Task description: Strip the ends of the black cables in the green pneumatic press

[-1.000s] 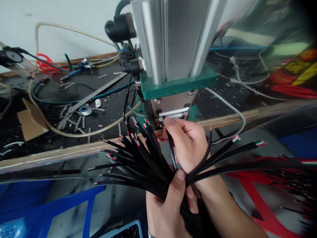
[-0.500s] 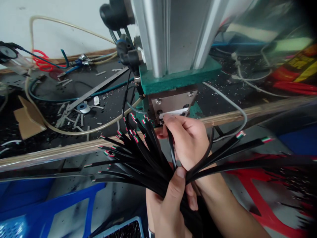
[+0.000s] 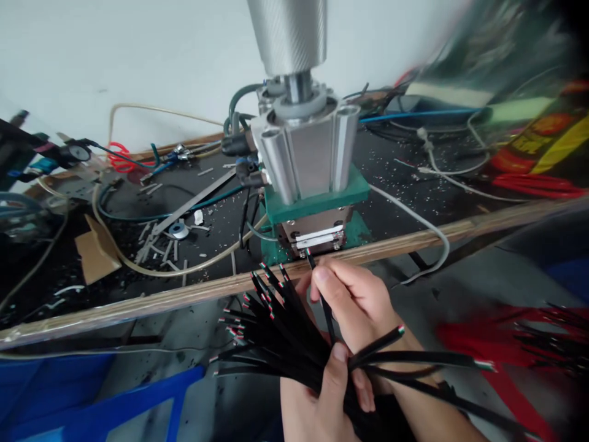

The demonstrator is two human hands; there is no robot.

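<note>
Mid-job, one piece in work: right hand (image 3: pixel 356 301) has thumb and fingers pinched on a single black flat-looking cable with a red, white and green tip (image 3: pixel 327 310), its end just in front of the two white horizontal strips (image 3: pixel 321 237) low on the silver metal cylinder press with a green base plate (image 3: pixel 307 162); can't tell if the tip touches. Left hand (image 3: pixel 315 396) is curled round the thick bundle of black cables (image 3: pixel 294 350), thumb on top, held in front of the dark bench with a raw wooden edge (image 3: pixel 138 305). Progress: bundle is split, a dense fan of short coloured tips to the left and only a few cables bent off to the right over the right forearm. One right-hand cable end (image 3: pixel 483 366) seems to show more bare colour than the left tips, so my guess is the right few are done and the left fan, the large majority, remains; exact count not possible, tips overlap. Text: the black, red and yellow printed packaging (image 3: pixel 536 141) at right carries lettering, too blurred to read. Round pressure gauge (image 3: pixel 79 151) at left has a dial, figures too small. No legible brand on the press.
</note>
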